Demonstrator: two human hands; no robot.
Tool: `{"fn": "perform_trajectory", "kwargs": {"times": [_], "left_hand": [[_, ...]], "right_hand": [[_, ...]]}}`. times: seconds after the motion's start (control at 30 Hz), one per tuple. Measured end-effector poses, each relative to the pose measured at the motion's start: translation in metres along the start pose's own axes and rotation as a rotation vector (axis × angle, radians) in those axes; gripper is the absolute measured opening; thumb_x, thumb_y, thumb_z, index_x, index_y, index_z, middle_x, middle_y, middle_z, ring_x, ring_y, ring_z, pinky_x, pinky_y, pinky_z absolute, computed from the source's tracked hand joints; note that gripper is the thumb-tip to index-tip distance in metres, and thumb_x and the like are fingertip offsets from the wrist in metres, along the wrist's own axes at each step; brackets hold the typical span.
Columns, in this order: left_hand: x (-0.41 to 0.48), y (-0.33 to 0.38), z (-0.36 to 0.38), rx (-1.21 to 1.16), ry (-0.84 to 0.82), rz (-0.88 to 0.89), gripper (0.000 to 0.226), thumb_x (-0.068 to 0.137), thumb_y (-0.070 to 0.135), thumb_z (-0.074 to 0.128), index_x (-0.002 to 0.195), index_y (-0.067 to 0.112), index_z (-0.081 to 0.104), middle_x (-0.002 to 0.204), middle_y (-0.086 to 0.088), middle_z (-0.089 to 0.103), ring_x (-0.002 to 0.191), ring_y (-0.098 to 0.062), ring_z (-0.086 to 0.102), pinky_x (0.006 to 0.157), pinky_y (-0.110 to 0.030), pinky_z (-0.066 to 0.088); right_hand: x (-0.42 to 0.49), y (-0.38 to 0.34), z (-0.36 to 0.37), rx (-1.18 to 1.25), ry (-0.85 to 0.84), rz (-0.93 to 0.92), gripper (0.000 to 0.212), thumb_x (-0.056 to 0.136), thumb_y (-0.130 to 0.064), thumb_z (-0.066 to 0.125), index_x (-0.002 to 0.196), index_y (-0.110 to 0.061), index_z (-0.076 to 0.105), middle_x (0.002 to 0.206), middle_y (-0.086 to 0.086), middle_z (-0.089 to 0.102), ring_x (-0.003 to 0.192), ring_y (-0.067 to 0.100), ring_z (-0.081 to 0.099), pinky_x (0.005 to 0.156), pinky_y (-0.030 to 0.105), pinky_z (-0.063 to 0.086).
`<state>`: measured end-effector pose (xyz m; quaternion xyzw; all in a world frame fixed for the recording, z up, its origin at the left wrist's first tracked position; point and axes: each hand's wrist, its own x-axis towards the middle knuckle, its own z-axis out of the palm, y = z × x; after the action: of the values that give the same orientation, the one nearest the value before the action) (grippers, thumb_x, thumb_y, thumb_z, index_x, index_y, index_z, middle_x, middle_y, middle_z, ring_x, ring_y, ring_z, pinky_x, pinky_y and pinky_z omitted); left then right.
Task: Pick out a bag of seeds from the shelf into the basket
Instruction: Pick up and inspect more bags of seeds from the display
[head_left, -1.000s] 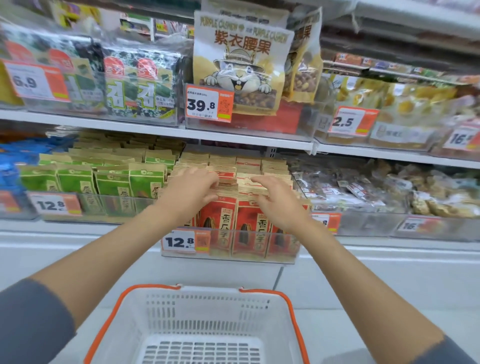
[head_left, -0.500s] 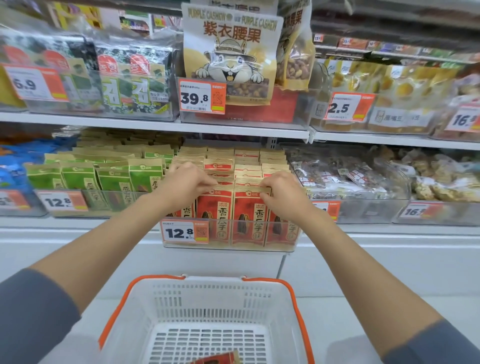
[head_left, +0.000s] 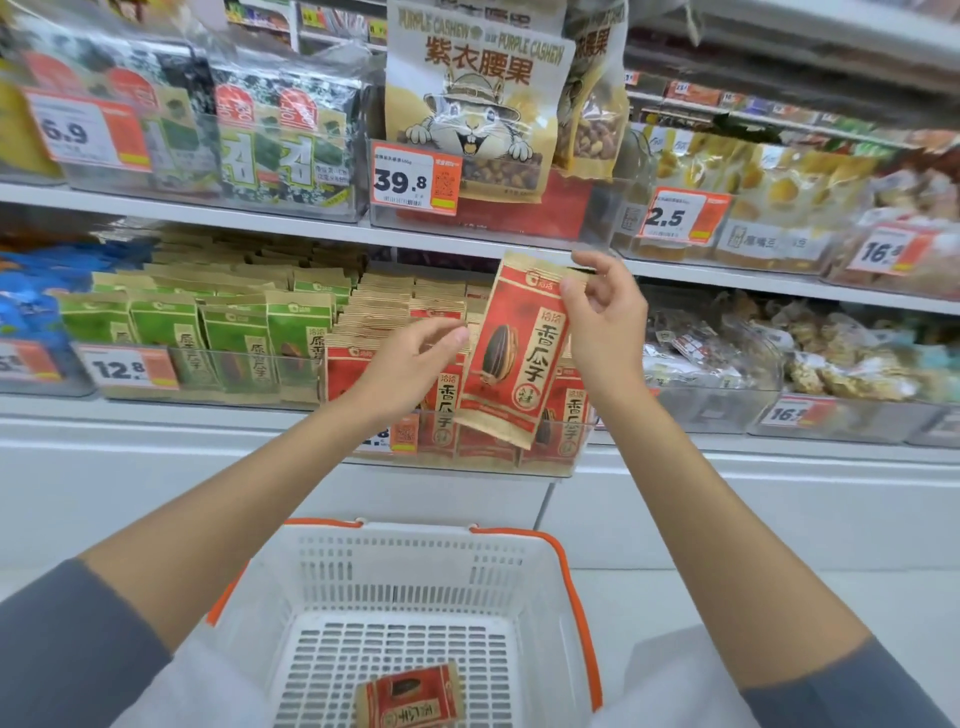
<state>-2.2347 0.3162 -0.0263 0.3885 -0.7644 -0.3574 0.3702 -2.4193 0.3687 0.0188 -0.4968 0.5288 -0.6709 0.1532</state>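
A red and tan bag of sunflower seeds (head_left: 511, 353) hangs tilted in front of the middle shelf, pinched at its top corner by my right hand (head_left: 605, 322). My left hand (head_left: 410, 358) hovers just left of the bag with loosely curled fingers and holds nothing. Rows of the same red seed bags (head_left: 563, 415) stand in a clear bin below. A white basket with orange handles (head_left: 415, 571) sits beneath my arms, with one red seed bag (head_left: 408, 699) lying flat on its bottom.
Green seed bags (head_left: 228, 338) fill the bin to the left. Clear packs of snacks (head_left: 727, 353) lie to the right. The shelf above carries seaweed packs (head_left: 280, 135) and cashew bags (head_left: 472, 104). A white cabinet front (head_left: 156, 493) runs below the shelves.
My right hand has pulled one red seed bag up and out of the bin. My left hand has come off the bags. The view has tilted down, showing more of the basket.
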Motion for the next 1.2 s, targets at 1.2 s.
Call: {"fn": "perform_trajectory", "kwargs": {"times": [1.2], "left_hand": [[-0.058, -0.046, 0.004, -0.406, 0.123, -0.219, 0.016, 0.095, 0.014, 0.063, 0.109, 0.015, 0.072, 0.094, 0.005, 0.077, 0.083, -0.012, 0.074, 0.071, -0.025, 0.06]], "right_hand": [[-0.088, 0.048, 0.008, -0.273, -0.678, 0.366, 0.057, 0.087, -0.041, 0.072, 0.135, -0.035, 0.042, 0.119, -0.014, 0.066, 0.109, 0.003, 0.063, 0.097, 0.028, 0.049]]}}
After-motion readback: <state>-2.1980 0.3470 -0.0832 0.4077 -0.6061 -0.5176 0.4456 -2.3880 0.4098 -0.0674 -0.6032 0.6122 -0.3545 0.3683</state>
